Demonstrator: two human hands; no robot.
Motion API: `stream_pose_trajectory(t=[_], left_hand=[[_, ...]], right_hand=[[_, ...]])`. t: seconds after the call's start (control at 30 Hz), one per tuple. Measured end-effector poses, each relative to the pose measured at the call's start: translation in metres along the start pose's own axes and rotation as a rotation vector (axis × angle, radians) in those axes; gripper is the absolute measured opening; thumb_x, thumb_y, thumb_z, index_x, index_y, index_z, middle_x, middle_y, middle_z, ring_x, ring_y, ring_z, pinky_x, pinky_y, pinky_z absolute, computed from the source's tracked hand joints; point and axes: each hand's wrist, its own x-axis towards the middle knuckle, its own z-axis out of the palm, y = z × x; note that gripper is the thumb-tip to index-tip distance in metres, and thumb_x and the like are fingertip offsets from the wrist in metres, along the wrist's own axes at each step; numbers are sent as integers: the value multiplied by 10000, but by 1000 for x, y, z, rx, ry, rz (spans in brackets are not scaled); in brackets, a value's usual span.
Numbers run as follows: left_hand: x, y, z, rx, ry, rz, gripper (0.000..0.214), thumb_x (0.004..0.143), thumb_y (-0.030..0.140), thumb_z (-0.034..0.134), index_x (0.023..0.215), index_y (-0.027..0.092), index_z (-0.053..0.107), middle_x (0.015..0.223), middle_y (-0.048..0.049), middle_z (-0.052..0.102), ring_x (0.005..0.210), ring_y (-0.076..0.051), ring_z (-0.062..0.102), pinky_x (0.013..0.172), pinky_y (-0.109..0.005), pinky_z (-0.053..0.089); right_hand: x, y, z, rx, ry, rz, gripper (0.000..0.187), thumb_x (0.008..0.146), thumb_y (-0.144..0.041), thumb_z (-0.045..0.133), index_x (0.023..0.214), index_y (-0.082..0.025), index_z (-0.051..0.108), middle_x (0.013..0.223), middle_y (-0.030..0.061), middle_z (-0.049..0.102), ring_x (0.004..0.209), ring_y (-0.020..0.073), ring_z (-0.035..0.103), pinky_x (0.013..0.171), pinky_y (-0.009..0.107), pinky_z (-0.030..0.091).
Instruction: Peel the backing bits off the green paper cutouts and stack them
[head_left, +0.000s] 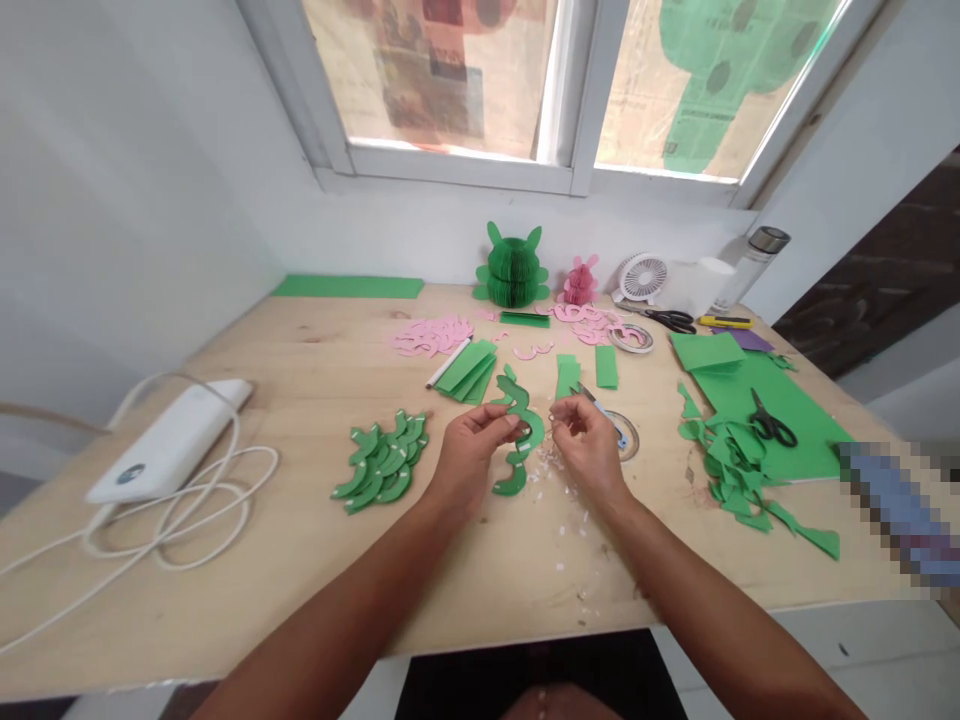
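Observation:
Between the fingers and thumb of my left hand [474, 438] is a green curved paper cutout [532, 432] with scalloped edges, held a little above the table. Other green cutouts [511, 482] lie just below and behind it. My right hand [587, 440] is closed in a pinch just right of the cutout; whatever is in its fingertips is too small to make out. Tiny white paper bits [559, 567] are scattered under and in front of my hands. Left of them sits a pile of green scalloped cutouts [384, 462] with small white strips on them.
Beside my right hand lie a blue cutter [619, 436] and a tape roll [634, 447]. Green scraps [739, 470] and black scissors [772, 420] are at right. Green and pink honeycomb figures [513, 272] stand at the back. A white power bank [176, 440] with coiled cable lies left.

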Motion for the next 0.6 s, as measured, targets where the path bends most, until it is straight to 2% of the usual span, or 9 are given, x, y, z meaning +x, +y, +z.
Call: stream_pose_trajectory(t=[0.1, 0.23, 0.37, 0.5, 0.6], left_hand=[[0, 3, 1, -29, -6, -11, 182, 539, 222, 741, 648, 150, 615, 585, -2, 621, 589, -144, 594, 671, -306, 470], [1, 5, -1, -75, -11, -21, 188, 545, 204, 742, 661, 143, 608, 592, 8, 619, 590, -126, 593, 668, -279, 455], [2, 7, -1, -87, -6, -17, 207, 544, 206, 744, 684, 140, 607, 601, 10, 608, 594, -131, 596, 667, -283, 457], [2, 7, -1, -72, 2, -8, 224, 532, 220, 745, 683, 138, 603, 595, -1, 607, 580, -142, 590, 634, -292, 461], [3, 3, -2, -39, -20, 10, 235, 538, 241, 748, 689, 138, 601, 587, -6, 617, 585, -145, 593, 631, -289, 461]], right_hand=[[0, 1, 0, -13, -32, -15, 119, 709, -208, 489, 686, -183, 603, 695, 17, 630, 632, 149, 537, 585, 264, 403], [0, 1, 0, -28, -51, -9, 209, 728, -271, 527, 538, -185, 528, 625, 13, 599, 610, 147, 525, 580, 265, 391], [-1, 1, 0, -12, -36, 23, 41, 689, -223, 557, 678, -183, 556, 669, 3, 609, 610, 144, 535, 585, 262, 405], [-2, 1, 0, 95, -71, 47, 116, 748, -269, 537, 775, -174, 597, 699, 21, 645, 658, 160, 581, 618, 277, 432], [-3, 2, 1, 161, -173, 53, 186, 772, -336, 541, 808, -172, 621, 734, 37, 656, 695, 170, 587, 629, 279, 440]])
